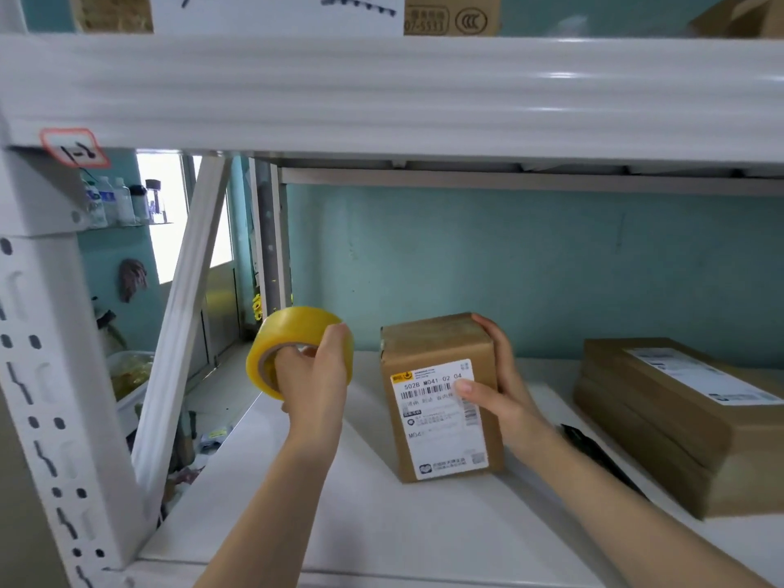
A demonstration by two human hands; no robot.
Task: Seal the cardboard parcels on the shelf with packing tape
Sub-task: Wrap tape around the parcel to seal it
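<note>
A small brown cardboard parcel (428, 345) with a white shipping label stands upright on the white shelf board (339, 502). My right hand (496, 388) grips its right side, thumb across the label and fingers round the far edge. To the parcel's left, my left hand (314, 375) holds a yellow roll of packing tape (288, 333) up in the air, fingers hooked through its core. The roll is apart from the parcel.
A long flat cardboard box (662, 418) with a label lies at the right of the shelf. A dark object (594, 451) lies between it and my right forearm. The upper shelf beam (382, 95) hangs low overhead; a white upright post (55, 375) stands left.
</note>
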